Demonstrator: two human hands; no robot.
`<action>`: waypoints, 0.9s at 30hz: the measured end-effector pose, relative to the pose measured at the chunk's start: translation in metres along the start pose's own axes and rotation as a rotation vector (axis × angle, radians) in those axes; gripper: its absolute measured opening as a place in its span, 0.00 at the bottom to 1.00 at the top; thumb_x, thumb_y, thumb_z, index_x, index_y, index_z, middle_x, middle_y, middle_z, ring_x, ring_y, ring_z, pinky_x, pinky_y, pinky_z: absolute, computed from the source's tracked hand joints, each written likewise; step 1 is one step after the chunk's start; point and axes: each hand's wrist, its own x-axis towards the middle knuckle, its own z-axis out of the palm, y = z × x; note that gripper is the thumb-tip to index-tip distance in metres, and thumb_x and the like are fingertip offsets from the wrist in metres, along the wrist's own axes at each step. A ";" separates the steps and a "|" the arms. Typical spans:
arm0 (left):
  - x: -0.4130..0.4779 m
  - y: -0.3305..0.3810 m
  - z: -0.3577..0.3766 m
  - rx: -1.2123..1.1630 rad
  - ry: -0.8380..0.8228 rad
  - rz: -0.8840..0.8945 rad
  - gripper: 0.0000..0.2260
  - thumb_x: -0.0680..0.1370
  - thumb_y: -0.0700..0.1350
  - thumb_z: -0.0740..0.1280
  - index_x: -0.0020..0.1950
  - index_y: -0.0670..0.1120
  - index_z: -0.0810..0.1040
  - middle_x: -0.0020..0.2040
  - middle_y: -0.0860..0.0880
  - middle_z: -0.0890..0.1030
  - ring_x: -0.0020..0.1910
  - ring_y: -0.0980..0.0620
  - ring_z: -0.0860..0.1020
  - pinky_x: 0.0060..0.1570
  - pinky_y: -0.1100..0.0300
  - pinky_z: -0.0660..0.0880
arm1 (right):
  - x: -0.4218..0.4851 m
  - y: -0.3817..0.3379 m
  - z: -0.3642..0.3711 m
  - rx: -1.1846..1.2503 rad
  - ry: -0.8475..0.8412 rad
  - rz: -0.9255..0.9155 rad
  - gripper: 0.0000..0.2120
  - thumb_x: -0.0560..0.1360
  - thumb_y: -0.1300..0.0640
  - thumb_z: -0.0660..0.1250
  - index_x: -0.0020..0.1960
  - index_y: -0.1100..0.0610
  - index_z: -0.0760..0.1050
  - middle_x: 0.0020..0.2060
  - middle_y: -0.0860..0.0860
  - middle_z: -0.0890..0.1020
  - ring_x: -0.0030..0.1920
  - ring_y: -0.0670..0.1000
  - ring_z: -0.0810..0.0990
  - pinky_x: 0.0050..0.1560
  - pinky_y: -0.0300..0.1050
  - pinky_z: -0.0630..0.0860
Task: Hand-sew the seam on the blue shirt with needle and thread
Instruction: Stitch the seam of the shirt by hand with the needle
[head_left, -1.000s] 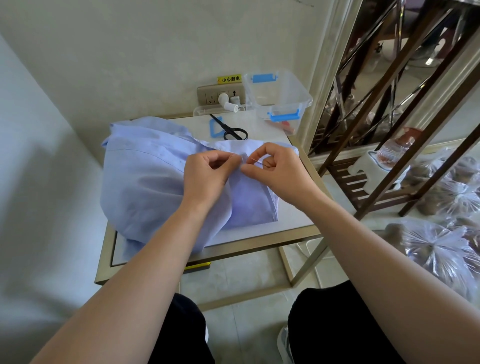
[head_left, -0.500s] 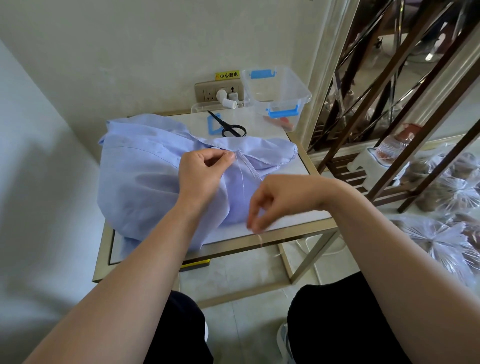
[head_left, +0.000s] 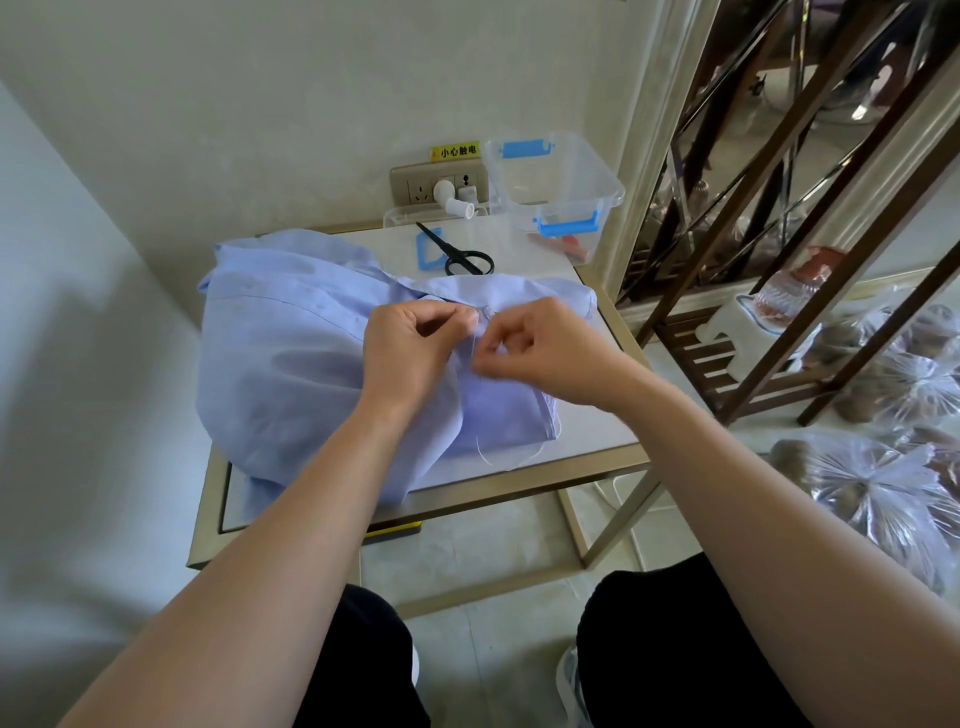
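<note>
The blue shirt (head_left: 291, 364) lies bunched on a small white-topped table (head_left: 597, 415). My left hand (head_left: 410, 348) pinches a fold of the shirt at the seam near the collar. My right hand (head_left: 530, 348) is just to its right, fingers curled and pinching at the thread close to the fabric; the needle itself is too small to make out. A thin white thread (head_left: 483, 447) trails down over the shirt's lower edge in a loose loop.
Black scissors (head_left: 457, 254) and a blue frame (head_left: 428, 252) lie at the table's back. A clear plastic box (head_left: 556, 182) with blue latches and a white spool (head_left: 457, 205) stand by the wall socket. A brown rack (head_left: 779, 260) and plastic bags (head_left: 883, 488) are on the right.
My right hand, which had pulled down and toward me with the thread half a second ago, has come back up to the seam beside my left hand. The left hand stayed on the fabric.
</note>
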 end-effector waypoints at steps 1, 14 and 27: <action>0.001 -0.001 -0.001 0.016 0.024 -0.005 0.04 0.76 0.37 0.70 0.43 0.38 0.84 0.33 0.50 0.80 0.32 0.63 0.74 0.39 0.70 0.71 | -0.006 -0.004 -0.005 -0.042 -0.230 -0.003 0.03 0.73 0.59 0.73 0.40 0.57 0.82 0.19 0.43 0.63 0.24 0.44 0.61 0.28 0.35 0.57; -0.007 0.007 0.005 -0.081 -0.035 0.002 0.03 0.75 0.36 0.71 0.43 0.39 0.85 0.38 0.44 0.84 0.37 0.56 0.80 0.43 0.66 0.75 | 0.005 0.006 0.007 0.162 0.263 0.165 0.11 0.74 0.51 0.74 0.43 0.59 0.80 0.22 0.46 0.65 0.21 0.43 0.61 0.23 0.33 0.55; -0.002 0.001 0.002 0.025 -0.036 0.052 0.05 0.75 0.36 0.70 0.42 0.43 0.85 0.37 0.50 0.83 0.37 0.60 0.78 0.43 0.69 0.72 | -0.005 0.002 -0.020 0.057 -0.061 0.201 0.07 0.72 0.55 0.75 0.43 0.59 0.81 0.19 0.42 0.63 0.23 0.44 0.61 0.26 0.33 0.57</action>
